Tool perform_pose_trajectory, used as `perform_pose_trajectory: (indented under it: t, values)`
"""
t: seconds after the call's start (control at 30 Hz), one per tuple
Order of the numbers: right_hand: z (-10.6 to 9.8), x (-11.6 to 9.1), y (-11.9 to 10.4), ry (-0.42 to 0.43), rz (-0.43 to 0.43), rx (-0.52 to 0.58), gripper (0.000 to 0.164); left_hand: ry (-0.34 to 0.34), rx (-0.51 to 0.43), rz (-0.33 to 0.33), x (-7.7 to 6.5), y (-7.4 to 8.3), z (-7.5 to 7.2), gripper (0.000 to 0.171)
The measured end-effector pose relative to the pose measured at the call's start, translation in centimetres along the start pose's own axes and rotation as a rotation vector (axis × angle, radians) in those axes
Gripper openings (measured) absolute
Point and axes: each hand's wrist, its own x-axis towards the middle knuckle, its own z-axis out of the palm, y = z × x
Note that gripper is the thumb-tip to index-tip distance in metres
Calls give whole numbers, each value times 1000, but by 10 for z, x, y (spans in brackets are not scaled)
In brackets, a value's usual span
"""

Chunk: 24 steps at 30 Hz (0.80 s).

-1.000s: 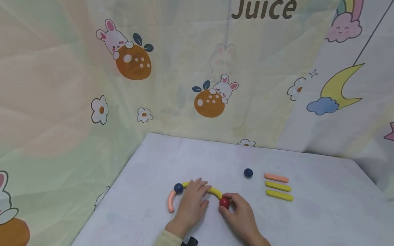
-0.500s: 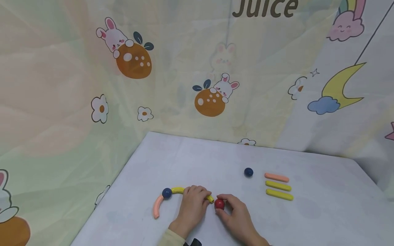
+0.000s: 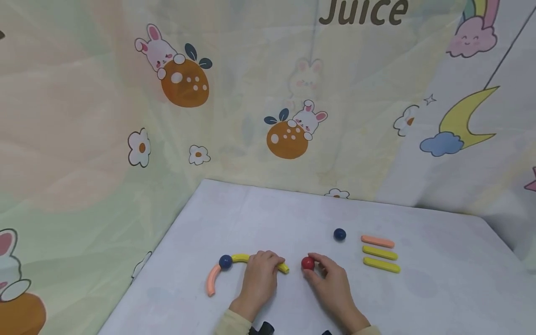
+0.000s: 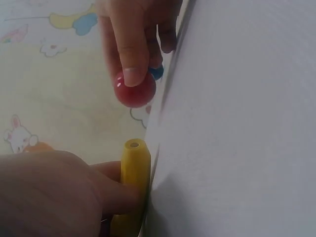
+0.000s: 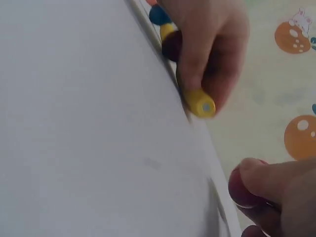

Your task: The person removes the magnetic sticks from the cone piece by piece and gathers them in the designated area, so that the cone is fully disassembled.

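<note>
My left hand pinches a curved yellow magnetic stick, whose bare end shows a small round grey inset. Joined behind it are a dark red ball, hidden by the hand in the head view, another curved yellow stick, a blue ball and a curved pink stick. My right hand holds a glossy red ball between thumb and fingertips. A gap separates this ball from the yellow stick's bare end.
A loose blue ball lies farther back on the white table. To its right are a straight pink stick and two straight yellow sticks, roughly parallel. A printed cloth hangs behind the table.
The red ball has parted from the yellow stick's end, and my right hand now holds it to the right. My left hand has shifted the joined chain leftward and slightly nearer me.
</note>
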Motion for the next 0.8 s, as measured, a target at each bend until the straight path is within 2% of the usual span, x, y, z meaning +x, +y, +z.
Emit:
perform_pose_trajectory:
  t: [0.1,0.33,0.8]
  values:
    - [-4,20,4,42,57,22,44,5,-3,-8,1,0,-1,19]
    - [-6,58,6,89,90,36,42,8,0,-7,-1,1,2,17]
    - [10,88,3,140,141,-41,42,29,17,-6,-2,-1,5,18]
